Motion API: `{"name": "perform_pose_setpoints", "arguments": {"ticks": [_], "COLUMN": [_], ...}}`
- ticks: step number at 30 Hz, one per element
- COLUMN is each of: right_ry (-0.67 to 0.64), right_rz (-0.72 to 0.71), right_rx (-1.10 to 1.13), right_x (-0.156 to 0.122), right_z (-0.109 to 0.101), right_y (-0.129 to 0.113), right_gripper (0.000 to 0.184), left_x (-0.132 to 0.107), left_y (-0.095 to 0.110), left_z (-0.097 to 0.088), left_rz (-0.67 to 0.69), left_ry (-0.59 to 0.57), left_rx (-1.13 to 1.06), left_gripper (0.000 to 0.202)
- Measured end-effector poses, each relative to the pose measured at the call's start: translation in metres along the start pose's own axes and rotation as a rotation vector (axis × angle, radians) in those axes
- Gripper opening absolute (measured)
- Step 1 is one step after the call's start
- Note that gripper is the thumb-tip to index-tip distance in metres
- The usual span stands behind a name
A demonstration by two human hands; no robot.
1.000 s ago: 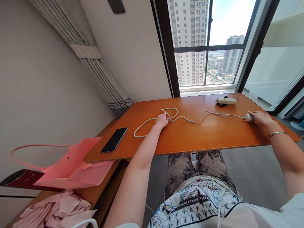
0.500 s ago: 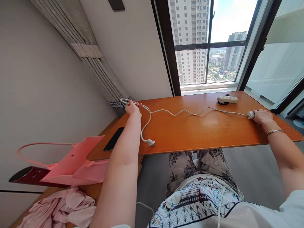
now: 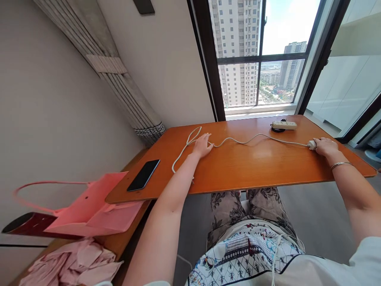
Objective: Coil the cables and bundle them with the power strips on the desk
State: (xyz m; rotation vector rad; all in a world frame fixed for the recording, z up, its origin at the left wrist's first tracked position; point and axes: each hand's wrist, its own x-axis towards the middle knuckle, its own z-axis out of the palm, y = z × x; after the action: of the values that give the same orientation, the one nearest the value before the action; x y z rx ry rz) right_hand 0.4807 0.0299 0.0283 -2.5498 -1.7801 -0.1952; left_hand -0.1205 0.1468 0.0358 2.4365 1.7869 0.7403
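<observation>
A white power cord (image 3: 238,141) runs across the orange-brown table (image 3: 256,167). My left hand (image 3: 202,145) rests on the cord near the table's middle left, its fingers curled over it where the cord loops back toward me. My right hand (image 3: 325,146) is closed on the small white block (image 3: 312,145) at the cord's right end, near the table's right side. A bangle sits on my right wrist. The cord's plug end lies hidden behind my left forearm.
A white power strip (image 3: 284,125) lies at the table's far edge by the window. A black phone (image 3: 143,175) lies at the table's left corner. A pink bag (image 3: 89,206) and pink cloth (image 3: 74,266) sit on a lower surface at left.
My left hand moved from the table's far left corner back toward the middle, bringing the cord with it. The loop now lies on the table. My right hand has stayed put.
</observation>
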Motion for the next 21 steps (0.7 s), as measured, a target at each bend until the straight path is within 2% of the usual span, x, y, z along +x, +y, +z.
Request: {"name": "perform_pose_setpoints", "arguments": {"ticks": [2,5,6,8,11,13,17,21], "right_ry": [-0.048,-0.086,-0.077,-0.054,-0.041,-0.035,-0.032,-0.091], "right_rz": [0.031,0.055,0.051,0.049,0.065,0.064,0.019,0.027], "right_rx": [-0.020,-0.048,-0.050,-0.049,-0.053,-0.057,-0.054,-0.039], "right_x": [0.001,0.001,0.000,0.001,0.003,0.007,0.021,0.043], "right_z": [0.000,-0.002,-0.003,-0.005,-0.006,-0.006,-0.005,-0.015], "right_y": [-0.001,-0.002,-0.002,-0.003,-0.008,-0.015,-0.035,-0.045], "right_gripper": [0.055,0.058,0.057,0.054,0.048,0.046,0.044,0.041], "left_x": [-0.002,-0.002,-0.002,-0.001,0.000,-0.002,-0.008,-0.010], "left_y": [0.015,0.024,0.024,0.018,0.000,-0.012,-0.025,-0.024], "left_z": [0.013,0.022,0.022,0.017,0.004,-0.003,-0.005,0.001], "left_rz": [0.108,0.128,0.123,0.092,-0.023,-0.109,-0.181,-0.187], "left_ry": [-0.186,-0.275,-0.272,-0.236,-0.156,-0.119,-0.095,-0.085], "left_rx": [0.058,0.058,0.056,0.059,0.090,0.125,0.173,0.175], "left_gripper": [0.056,0.038,0.034,0.040,0.054,0.056,0.047,0.033]}}
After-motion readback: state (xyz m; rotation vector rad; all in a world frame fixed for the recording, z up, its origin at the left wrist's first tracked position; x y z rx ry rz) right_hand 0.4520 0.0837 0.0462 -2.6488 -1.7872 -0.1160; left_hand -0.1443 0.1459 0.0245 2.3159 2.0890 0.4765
